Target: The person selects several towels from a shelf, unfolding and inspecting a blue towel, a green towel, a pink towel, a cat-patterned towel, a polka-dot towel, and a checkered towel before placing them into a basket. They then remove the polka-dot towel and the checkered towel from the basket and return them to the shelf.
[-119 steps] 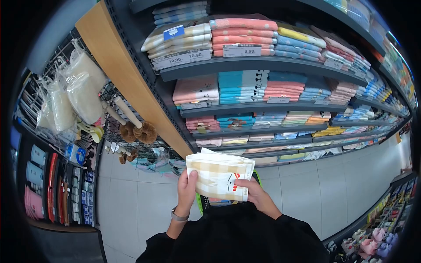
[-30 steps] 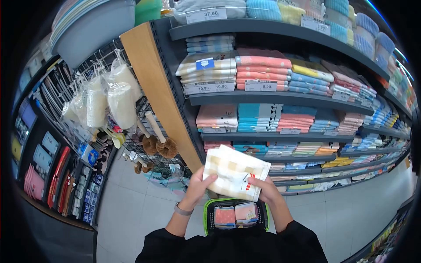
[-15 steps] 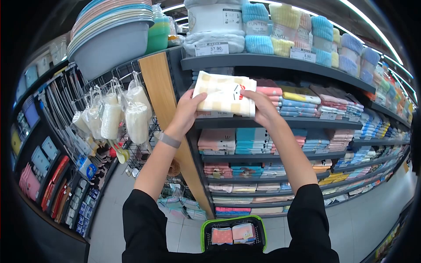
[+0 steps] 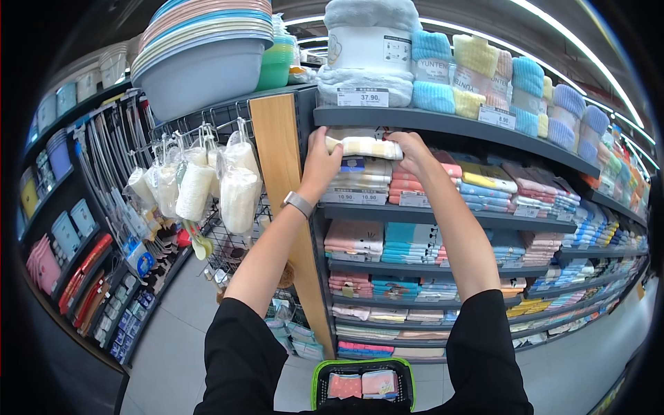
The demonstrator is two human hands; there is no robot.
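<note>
A folded towel (image 4: 366, 147) with cream and white checks is held level at the mouth of the shelf under the top board. Its left end is gripped by my left hand (image 4: 321, 166), thumb on the near edge. My right hand (image 4: 416, 153) grips the right end. Right below the towel lies a stack of folded light towels (image 4: 370, 178), with a price label (image 4: 354, 197) reading 10.90 along the shelf edge. Pink towels (image 4: 443, 169) are piled just right of my right hand.
Overhead juts the top shelf board (image 4: 443, 122) with rolled towels and blankets. A wooden post (image 4: 280, 138) and hanging bagged loofah-like rolls (image 4: 240, 187) stand to the left. On the floor below, a green-rimmed basket (image 4: 315, 384) holds folded pink textiles.
Both hands have carried the checked towel forward from in front of the shelf to over the stack, tilting it from face-up view to nearly edge-on. The camera view has shifted slightly.
</note>
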